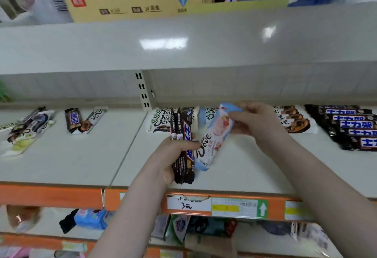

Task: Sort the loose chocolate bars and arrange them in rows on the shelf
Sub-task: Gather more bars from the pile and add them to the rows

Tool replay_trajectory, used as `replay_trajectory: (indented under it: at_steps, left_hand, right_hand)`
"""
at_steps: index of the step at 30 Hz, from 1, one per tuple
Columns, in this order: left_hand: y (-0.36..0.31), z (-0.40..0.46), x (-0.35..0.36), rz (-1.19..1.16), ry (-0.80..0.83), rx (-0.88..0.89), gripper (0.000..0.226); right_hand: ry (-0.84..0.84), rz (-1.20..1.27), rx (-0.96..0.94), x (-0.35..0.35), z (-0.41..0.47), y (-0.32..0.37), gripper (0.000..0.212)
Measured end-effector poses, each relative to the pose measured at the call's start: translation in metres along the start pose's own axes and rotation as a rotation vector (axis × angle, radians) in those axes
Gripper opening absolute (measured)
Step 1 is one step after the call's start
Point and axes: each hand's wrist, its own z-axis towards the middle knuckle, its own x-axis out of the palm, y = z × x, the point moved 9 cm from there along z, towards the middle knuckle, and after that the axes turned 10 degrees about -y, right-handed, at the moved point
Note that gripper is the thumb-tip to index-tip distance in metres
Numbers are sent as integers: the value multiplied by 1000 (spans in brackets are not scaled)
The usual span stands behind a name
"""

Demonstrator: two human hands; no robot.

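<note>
Your left hand (175, 151) is closed around a bundle of dark Snickers bars (182, 147), held upright above the middle of the white shelf (61, 155), the wrappers standing out above and below your fist. Your right hand (253, 121) pinches the top end of a pale blue Dove bar (214, 137) between thumb and fingers; the bar slants down and to the left, so its lower end sits just beside the dark bundle and touches or nearly touches your left grip. Both grips are clamped on chocolate, held clear of the shelf surface.

Behind your hands, at the back of the shelf, lies a stack of white Dove bars (161, 120), with more pale blue Dove wrappers (206, 115) just to its right. Farther right, partly hidden by your right hand, sits another pile of Dove bars with brown picture ends (293, 122), and beyond it a neat row of black Snickers bars (346, 127) fans toward the shelf's right edge.

On the left section of the shelf, loose bars remain: one Snickers bar overlapping a white Dove bar (81, 121), and a jumbled heap of mixed wrappers (26, 127) at the far left. An orange price rail (51, 195) runs along the shelf front.
</note>
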Motion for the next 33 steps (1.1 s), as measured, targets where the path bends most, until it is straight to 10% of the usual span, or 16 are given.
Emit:
replay_trajectory:
  at_steps: [11, 33]
  left_hand:
    - [-8, 16, -22, -113, -97, 59, 18]
    - [0, 29, -5, -150, -52, 1, 15]
  right_hand:
    - [91, -186, -51, -12, -15, -23, 31]
    - [213, -1136, -1168, 1, -42, 2, 40]
